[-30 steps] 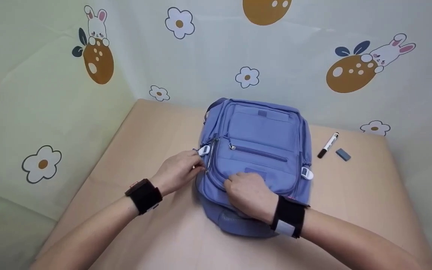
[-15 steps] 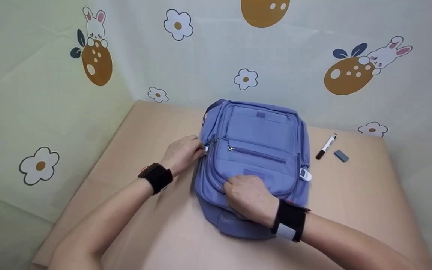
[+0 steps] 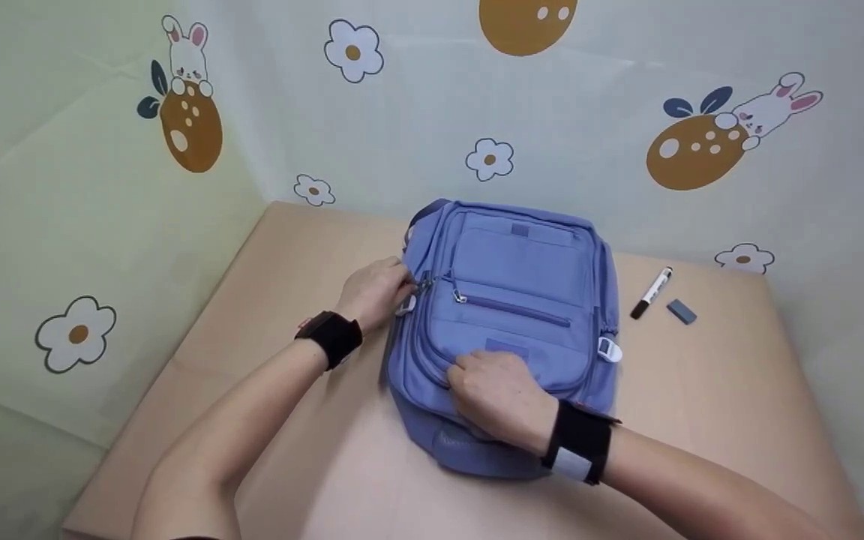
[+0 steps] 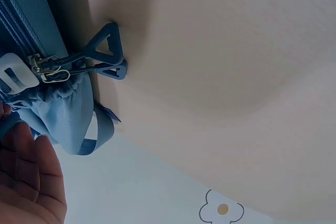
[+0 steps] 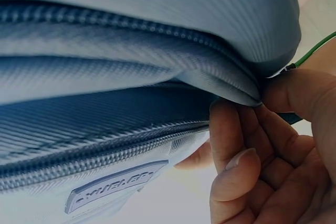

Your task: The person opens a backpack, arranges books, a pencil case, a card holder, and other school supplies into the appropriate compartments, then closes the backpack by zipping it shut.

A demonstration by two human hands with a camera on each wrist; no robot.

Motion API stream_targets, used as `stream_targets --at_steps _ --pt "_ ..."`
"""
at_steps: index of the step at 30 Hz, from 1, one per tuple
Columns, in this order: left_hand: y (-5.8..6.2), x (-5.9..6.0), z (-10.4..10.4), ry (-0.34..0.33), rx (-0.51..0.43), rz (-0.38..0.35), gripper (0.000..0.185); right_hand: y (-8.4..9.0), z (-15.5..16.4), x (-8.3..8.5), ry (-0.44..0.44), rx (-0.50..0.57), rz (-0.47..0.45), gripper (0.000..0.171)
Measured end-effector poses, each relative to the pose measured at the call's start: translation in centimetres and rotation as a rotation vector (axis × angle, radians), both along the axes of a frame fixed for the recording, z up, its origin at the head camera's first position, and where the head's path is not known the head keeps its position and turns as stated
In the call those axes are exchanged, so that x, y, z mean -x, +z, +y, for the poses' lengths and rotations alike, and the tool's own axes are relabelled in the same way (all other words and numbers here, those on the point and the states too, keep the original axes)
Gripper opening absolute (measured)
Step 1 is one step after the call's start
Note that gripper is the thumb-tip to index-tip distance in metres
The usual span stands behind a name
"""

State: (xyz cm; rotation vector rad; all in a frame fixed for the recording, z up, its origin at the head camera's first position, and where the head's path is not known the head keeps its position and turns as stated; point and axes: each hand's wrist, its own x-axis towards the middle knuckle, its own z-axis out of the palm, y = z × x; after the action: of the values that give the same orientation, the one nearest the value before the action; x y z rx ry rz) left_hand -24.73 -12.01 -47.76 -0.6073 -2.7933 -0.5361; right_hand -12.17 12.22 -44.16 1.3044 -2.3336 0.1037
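Observation:
A blue backpack (image 3: 511, 262) lies front up on the table. At its left side my left hand (image 3: 376, 289) pinches near a metal zipper slider (image 3: 424, 283), with a blue zipper pull at the fingertips. The left wrist view shows this hand (image 4: 29, 177) at the lower left, its tips cut off by the frame edge. Two triangular zipper pulls (image 4: 107, 51) hang free above it, beside a white buckle (image 4: 17, 73). Low on the bag's front, my right hand (image 3: 496, 394) grips a fold of fabric (image 5: 226, 85) between thumb and fingers, next to parted zipper teeth (image 5: 105, 153).
Right of the bag lie a marker (image 3: 651, 292) and a small grey-blue block (image 3: 681, 311) on the tan table (image 3: 289, 240). A patterned cloth wall (image 3: 402, 112) stands behind and at the left. Another white buckle (image 3: 610, 349) hangs at the bag's right side.
My left hand has moved up along the bag's left side, from beside the lower zipper to the slider near the buckle. The right hand keeps its hold, and the bag hardly shifts.

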Motion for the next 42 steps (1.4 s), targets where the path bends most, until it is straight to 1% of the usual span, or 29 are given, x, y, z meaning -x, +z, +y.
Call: stream_targets --at_steps 3,7,12,17,20,22,26,28,30,33,36,39,42 --pt "-0.1 0.1 -0.1 -0.013 0.001 0.023 0.008 0.0 0.1 0.0 -0.003 0.002 0.002 0.017" --pt "-0.4 0.3 -0.2 -0.012 0.002 0.054 0.009 0.1 0.1 0.1 -0.006 0.001 -0.004 0.017" --pt "-0.7 1.1 0.1 0.02 0.002 0.073 0.011 0.1 0.0 -0.1 -0.006 -0.006 -0.008 0.018" --pt "-0.6 2.2 0.6 0.073 0.043 0.084 0.012 0.1 -0.1 -0.2 -0.011 -0.011 0.006 0.019" --pt "-0.6 2.6 0.9 0.093 0.059 0.082 0.012 0.1 -0.1 -0.2 -0.011 -0.006 0.017 0.019" --pt "-0.7 2.7 1.0 0.096 0.052 0.072 0.013 0.1 -0.1 -0.2 -0.012 -0.002 0.019 0.019" --pt "-0.9 2.5 1.0 0.096 0.008 0.057 0.012 0.0 -0.1 -0.2 -0.017 0.003 0.007 0.019" --pt "-0.9 2.4 0.9 0.091 -0.006 0.062 0.011 -0.1 -0.1 -0.2 -0.019 0.007 0.003 0.019" --pt "-0.8 2.3 0.9 0.082 -0.013 0.077 0.012 -0.1 -0.1 -0.2 -0.016 0.017 0.002 0.019" --pt "-0.7 2.2 0.9 0.043 -0.012 0.128 0.02 -0.2 0.0 -0.2 -0.008 0.038 0.001 0.019" --pt "-0.6 2.1 0.9 -0.039 -0.018 0.184 0.029 -0.3 0.1 -0.2 -0.002 0.055 -0.003 0.019" --pt "-0.5 2.1 0.9 -0.125 -0.024 0.208 0.032 -0.4 0.2 -0.1 -0.005 0.058 -0.006 0.018" --pt "-0.4 2.0 0.9 -0.166 -0.023 0.219 0.027 -0.5 0.2 -0.1 -0.009 0.06 -0.021 0.017"
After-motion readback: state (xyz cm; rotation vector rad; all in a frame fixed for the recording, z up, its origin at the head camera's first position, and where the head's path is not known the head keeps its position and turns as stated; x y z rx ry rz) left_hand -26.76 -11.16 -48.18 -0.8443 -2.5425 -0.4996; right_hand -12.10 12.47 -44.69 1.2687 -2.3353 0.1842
